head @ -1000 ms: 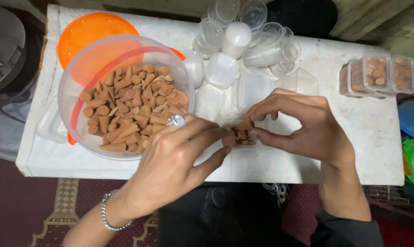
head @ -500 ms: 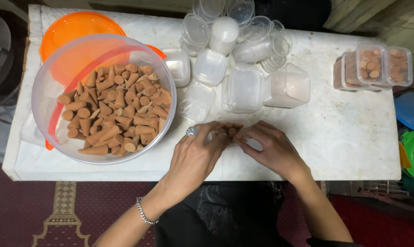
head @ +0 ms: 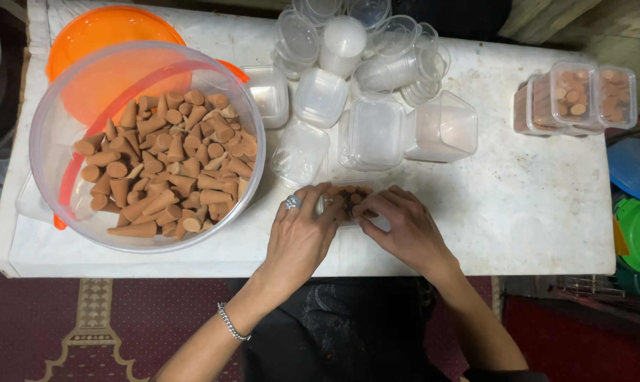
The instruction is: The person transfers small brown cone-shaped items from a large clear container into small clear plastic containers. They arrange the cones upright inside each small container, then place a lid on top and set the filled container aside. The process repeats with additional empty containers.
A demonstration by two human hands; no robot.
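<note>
Both our hands, left hand (head: 302, 230) and right hand (head: 398, 226), pinched around a small clear box (head: 348, 205) of brown cones at the white table's (head: 518, 212) near edge. Dim room, patterned red carpet (head: 86, 325) below; big clear bowl (head: 146, 145) of cones sat left.

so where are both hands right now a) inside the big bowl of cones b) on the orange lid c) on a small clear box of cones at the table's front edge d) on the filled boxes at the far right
c: the left hand and the right hand meet over a small clear box of brown cones, apart from the big bowl.
</note>
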